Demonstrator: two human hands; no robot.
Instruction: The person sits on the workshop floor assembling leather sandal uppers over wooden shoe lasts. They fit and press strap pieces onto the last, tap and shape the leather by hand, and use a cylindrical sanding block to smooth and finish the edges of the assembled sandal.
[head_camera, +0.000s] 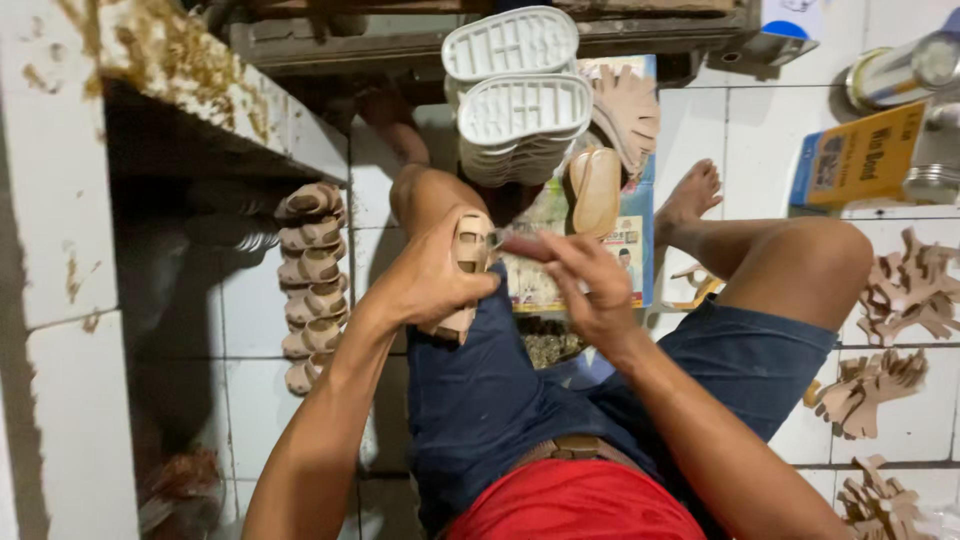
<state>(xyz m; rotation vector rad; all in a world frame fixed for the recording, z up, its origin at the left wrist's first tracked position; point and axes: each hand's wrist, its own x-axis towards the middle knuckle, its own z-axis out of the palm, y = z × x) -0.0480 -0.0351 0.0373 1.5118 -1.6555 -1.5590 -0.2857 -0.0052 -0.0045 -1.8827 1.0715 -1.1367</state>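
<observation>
At the far left, a stained white tiled ledge (60, 230) is standing beside the seated person, and next to it a row of finished beige sandals (308, 285) is being kept lined up on the white floor tiles (250, 400), which suggests a good share of the batch is already assembled. Toward the middle, a beige sandal (466, 275) is being gripped over the lap by the left hand (425, 280), its fingers wrapped tightly around the sole and strap. Just to the right, a small tool or strap end, too blurred to identify, is being pinched between thumb and fingertips of the right hand (585, 280) and pressed against the sandal's upper. Above the hands, a stack of white ribbed outsoles (515, 95) and a tan insole (596, 190) are waiting unused. Farther right, piles of cut beige strap pieces (905, 290) are lying spread over the tiles, beside a yellow glue box (860, 155) and metal cans (905, 70), so plenty of assembling appears to be remaining.
</observation>
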